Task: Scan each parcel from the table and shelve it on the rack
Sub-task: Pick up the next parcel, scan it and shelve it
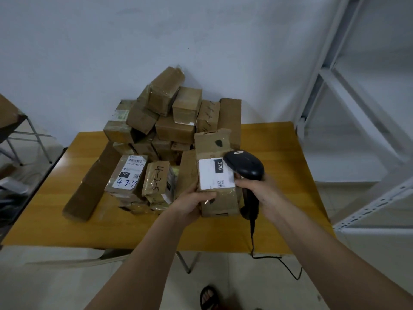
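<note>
Fingers of the left hand curl round the near left edge of a cardboard parcel, thumb pressed on its taped top just below the white label. Fingers of the right hand are wrapped round the handle of a black scanner, whose head lies over the right side of the label, touching or nearly touching it. The label shows "220" in a dark strip and a small square code near its lower right corner. The parcel is held over the near half of the yellow table, its far flap torn and standing up. Behind and to the left of the parcel sits a pile of brown boxes, stacked against the wall. Just left of the parcel, two boxes carry handwriting, "4-3-4" and "4-2-5". A long flat carton lies further left on the table. The scanner's black cord drops over the table's near edge. To the right of the table stands a white metal rack.
</note>
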A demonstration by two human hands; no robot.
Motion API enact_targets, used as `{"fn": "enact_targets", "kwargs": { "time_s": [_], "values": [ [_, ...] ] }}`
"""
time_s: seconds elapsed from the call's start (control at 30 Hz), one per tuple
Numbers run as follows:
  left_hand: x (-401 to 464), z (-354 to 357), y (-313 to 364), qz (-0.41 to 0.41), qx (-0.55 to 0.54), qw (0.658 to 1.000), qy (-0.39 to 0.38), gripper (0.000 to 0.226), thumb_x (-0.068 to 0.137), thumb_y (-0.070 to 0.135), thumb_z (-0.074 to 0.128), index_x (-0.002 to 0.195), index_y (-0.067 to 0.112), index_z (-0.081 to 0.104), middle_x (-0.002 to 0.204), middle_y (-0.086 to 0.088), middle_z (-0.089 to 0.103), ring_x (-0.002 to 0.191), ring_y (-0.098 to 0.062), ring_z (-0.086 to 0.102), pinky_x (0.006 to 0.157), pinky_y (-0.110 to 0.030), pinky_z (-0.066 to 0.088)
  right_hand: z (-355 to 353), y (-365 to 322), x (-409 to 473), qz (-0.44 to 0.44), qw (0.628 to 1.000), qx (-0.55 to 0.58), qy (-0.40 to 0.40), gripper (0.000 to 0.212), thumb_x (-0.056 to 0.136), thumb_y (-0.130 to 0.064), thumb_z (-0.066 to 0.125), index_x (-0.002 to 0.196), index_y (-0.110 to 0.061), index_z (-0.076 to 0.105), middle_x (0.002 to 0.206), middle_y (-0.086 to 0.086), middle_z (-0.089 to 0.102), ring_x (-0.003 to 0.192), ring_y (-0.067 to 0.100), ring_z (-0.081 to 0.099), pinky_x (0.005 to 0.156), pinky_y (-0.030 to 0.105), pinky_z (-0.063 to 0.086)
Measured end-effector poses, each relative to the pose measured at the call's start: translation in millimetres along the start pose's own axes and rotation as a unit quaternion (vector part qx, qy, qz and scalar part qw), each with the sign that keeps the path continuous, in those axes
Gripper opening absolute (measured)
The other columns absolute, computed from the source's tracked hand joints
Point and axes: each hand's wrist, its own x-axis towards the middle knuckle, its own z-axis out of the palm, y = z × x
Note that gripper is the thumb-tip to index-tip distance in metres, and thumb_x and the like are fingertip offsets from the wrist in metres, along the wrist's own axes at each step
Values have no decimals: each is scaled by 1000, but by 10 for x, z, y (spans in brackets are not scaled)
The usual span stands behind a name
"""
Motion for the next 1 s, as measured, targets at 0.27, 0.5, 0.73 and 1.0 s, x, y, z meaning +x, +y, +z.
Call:
{"fn": "enact_targets", "kwargs": {
  "time_s": [0.27,0.5,0.73,1.0],
  "values": [
    [-36,41,-7,67,-98,983,-142,98,62,19,89,145,12,39,144,-18,47,131,-38,46,102,-54,44,-90,-55,-56,-6,1000,-22,-16,31,70,-8,82,90,-23,65,62,-12,70,50,-1,64,38,12,43],
    [-50,34,64,37,-84,991,-97,63,69,4,77,127,11,55,128,-14,62,117,-31,60,91,-45,54,-50,-111,-61,-106,983,-145,-31,47,60,5,85,82,-29,62,81,-14,65,74,-4,60,53,8,44],
    [-156,-336,492,108,-98,989,-9,65,69,57,76,120,17,67,121,-12,67,112,-33,64,87,-52,53,-139,-92,-1,-168,945,-280,25,44,63,1,83,87,-30,63,85,-9,66,90,15,64,75,32,55],
    [-225,-640,886,-59,89,991,83,87,28,26,99,107,10,68,111,-12,69,93,-29,72,72,-40,59,-155,-93,6,-160,929,-334,9,48,64,6,79,94,-27,62,95,0,67,95,22,63,82,44,55]
  ]
}}
